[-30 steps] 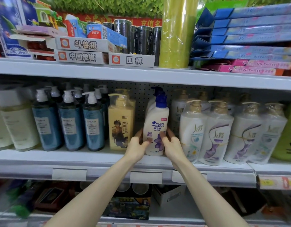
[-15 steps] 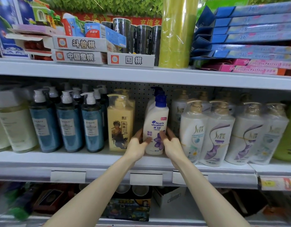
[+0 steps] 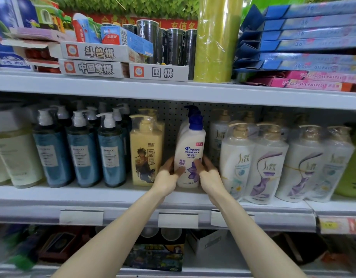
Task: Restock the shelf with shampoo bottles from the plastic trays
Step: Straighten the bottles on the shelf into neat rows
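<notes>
Cupping the upright white shampoo bottle (image 3: 190, 155) low on its sides, left hand (image 3: 167, 176) and right hand (image 3: 209, 173) equally near, fingers curled against it, long axis vertical, standing on the shelf (image 3: 113, 194) just right of the yellow bottle (image 3: 146, 153).

Shampoo bottle (image 3: 189, 155) stands between neighbours, apparently fronting another.
</notes>
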`<state>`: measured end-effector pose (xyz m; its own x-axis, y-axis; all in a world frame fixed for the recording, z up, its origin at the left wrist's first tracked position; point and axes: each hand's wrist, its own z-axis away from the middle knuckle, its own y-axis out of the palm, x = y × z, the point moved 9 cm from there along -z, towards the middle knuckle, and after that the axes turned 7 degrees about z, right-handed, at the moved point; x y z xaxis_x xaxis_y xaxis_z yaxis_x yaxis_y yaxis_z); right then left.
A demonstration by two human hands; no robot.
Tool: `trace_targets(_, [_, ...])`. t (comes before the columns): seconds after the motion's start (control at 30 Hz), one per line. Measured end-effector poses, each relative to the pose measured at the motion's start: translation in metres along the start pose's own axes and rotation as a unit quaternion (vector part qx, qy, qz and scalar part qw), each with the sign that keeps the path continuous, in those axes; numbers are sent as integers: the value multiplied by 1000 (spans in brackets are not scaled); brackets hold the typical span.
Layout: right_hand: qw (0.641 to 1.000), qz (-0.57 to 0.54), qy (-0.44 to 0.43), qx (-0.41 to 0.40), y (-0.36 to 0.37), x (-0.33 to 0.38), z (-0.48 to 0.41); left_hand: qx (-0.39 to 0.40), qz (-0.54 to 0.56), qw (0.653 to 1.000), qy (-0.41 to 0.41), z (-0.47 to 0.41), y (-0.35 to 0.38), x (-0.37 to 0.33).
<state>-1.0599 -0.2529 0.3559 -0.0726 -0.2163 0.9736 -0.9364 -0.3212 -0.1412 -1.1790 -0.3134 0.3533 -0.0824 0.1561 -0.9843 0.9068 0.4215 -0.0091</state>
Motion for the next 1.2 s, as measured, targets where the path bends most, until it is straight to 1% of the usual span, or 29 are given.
trace_targets(0.43, [1000, -8, 0, 6, 0, 2, 2, -3, 5, 1000, -5, -2, 0, 3])
trace_targets(0.93, [1000, -3, -4, -12, -2, 2, 1, -6, 11, 1000, -2, -1, -1, 4])
trace_targets(1.2, [1000, -5, 2, -3, 0, 1, 2, -12, -8, 1000, -9, 0, -2, 4])
